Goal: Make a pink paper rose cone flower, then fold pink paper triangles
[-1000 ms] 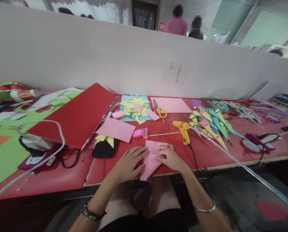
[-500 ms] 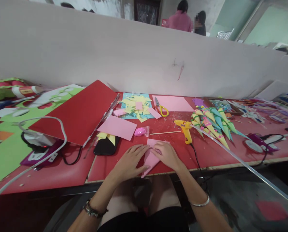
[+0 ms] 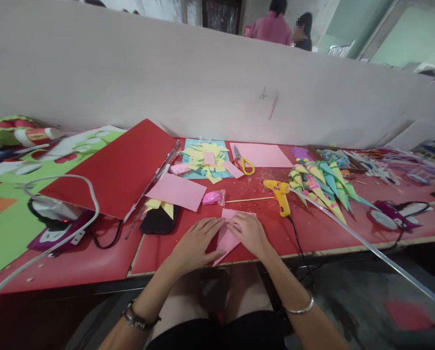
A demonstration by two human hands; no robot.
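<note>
A pink sheet (image 3: 226,241) with a slanted, folded or rolled lower edge lies at the table's front edge between my hands. Along its left side rests my left hand (image 3: 195,243), fingers stretched out, fingertips and thumb touching the sheet. My right hand (image 3: 252,234) has its fingers bent and drawn together on the sheet's upper right part; its fingertips meet the sheet near the left fingertips. Just beyond lie a small pink bundle in clear plastic (image 3: 213,198) and a thin stick (image 3: 250,200). A yellow glue gun (image 3: 281,197) with a clear glue stick lies to the right.
Yellow-handled scissors (image 3: 246,166) lie beside paper scraps (image 3: 206,158). Decorated cones (image 3: 322,184) are piled at right. Left are a black phone-like object (image 3: 159,221), a large red sheet (image 3: 118,170) and a purple device with a white cable (image 3: 60,231). A low wall (image 3: 166,78) stands behind; people are beyond.
Both hands stay on the pink sheet with almost no movement. The sheet's lower tip sits slightly higher, and the view has shifted a little.
</note>
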